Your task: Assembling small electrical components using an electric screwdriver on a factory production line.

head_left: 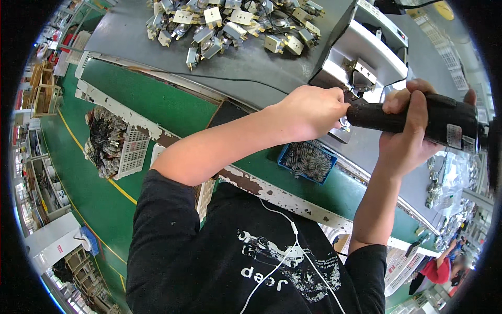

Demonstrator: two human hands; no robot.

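Note:
My right hand point(410, 123) grips the black cylindrical body of an electric screwdriver point(444, 120), held nearly level, with its front end pointing left. My left hand point(316, 112) is closed at that front end, fingers curled; whatever they pinch is hidden. Just beyond both hands stands a bent sheet-metal housing point(374, 44) on the grey bench. Inside its lower part sits a small boxy metal component point(363, 76), close to my left fingertips. The tip of the screwdriver is covered by my left hand.
Loose boxy metal components point(230, 23) pile up at the far bench. A dark cable point(225, 78) crosses the grey bench point(251, 63). Below my hands is a blue bin point(323, 180) of small metal parts. Left stands a filled white crate point(133, 152); far right, a person in red point(438, 271).

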